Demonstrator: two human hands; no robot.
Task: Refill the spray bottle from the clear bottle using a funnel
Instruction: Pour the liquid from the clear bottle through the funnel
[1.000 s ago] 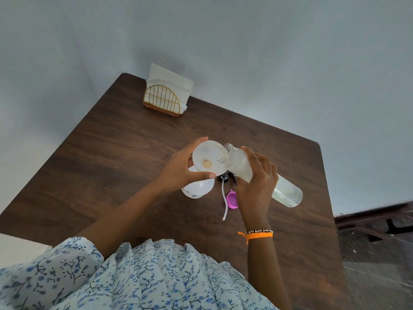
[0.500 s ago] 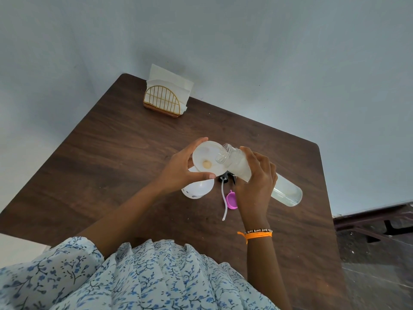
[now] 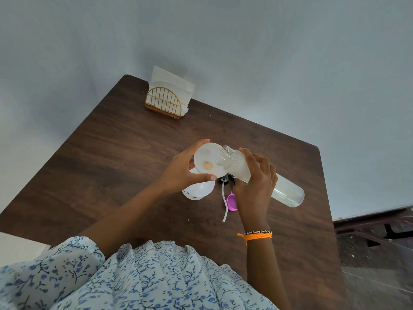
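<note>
A white funnel [image 3: 206, 161] sits in the mouth of the white spray bottle [image 3: 197, 190], which stands on the brown table [image 3: 111, 166]. My left hand [image 3: 181, 171] grips the funnel's rim with thumb and fingers. My right hand [image 3: 257, 184] holds the clear bottle [image 3: 286, 193] tilted, its open neck over the funnel's right edge. Cloudy liquid fills the lower side of the bottle. The black spray head with its white tube [image 3: 224, 203] lies on the table between my hands, partly hidden. A purple cap [image 3: 231, 201] lies beside the tube.
A gold wire napkin holder [image 3: 164, 104] with white napkins stands at the table's far corner, near the wall. The table's right edge runs close to my right arm, with dark floor beyond it.
The clear bottle has tipped very slightly; otherwise both hands, funnel and bottles stay where they were.
</note>
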